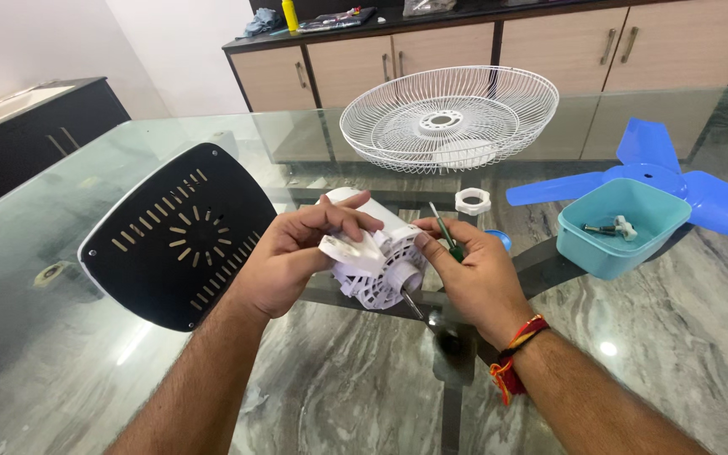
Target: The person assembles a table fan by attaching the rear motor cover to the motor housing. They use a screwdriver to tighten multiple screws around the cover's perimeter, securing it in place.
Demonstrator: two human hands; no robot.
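My left hand (297,253) grips the white fan motor housing (377,270) from the left, fingers over its top, above the glass table (86,337). A metal shaft (413,305) sticks out of the housing toward me. My right hand (473,274) holds a green-handled screwdriver (446,232) upright and touches the housing's right side with the thumb. A red and orange thread is tied round my right wrist.
A black fan base (183,236) with slots lies to the left. A white wire fan guard (448,118) sits behind. A white plastic nut (473,201), a teal tub (617,227) holding small parts, and a blue fan blade (659,173) are to the right. Cabinets stand beyond.
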